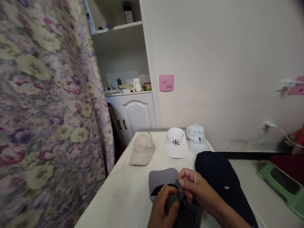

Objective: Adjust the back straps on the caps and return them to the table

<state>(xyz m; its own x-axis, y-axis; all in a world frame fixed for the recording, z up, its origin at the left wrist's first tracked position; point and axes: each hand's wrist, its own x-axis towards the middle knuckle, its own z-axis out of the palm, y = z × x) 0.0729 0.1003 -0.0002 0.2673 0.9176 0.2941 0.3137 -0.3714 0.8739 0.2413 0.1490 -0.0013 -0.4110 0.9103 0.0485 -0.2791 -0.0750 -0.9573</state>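
Note:
A grey baseball cap (pixel 162 179) lies at the near side of the table, its brim pointing away from me and its dark inside partly showing. My left hand (pixel 165 205) pinches the cap's back edge near the strap. Opposite it, my right hand (pixel 193 185) grips the same edge between thumb and fingers. The fingers hide most of the strap and any fastening. Close by on the right lies a navy cap (pixel 218 177) with a small white mark. Farther back sit a beige cap (pixel 143 147), a white cap (pixel 176 142) with black letters and a pale blue cap (pixel 196 137).
The caps lie on a cream-coloured table (pixel 114 196). A floral curtain (pixel 52 110) hangs along the left. Behind stands a white cabinet (pixel 136 117) with a white jug (pixel 137 85). A green plastic stool (pixel 280 190) is on the floor at right.

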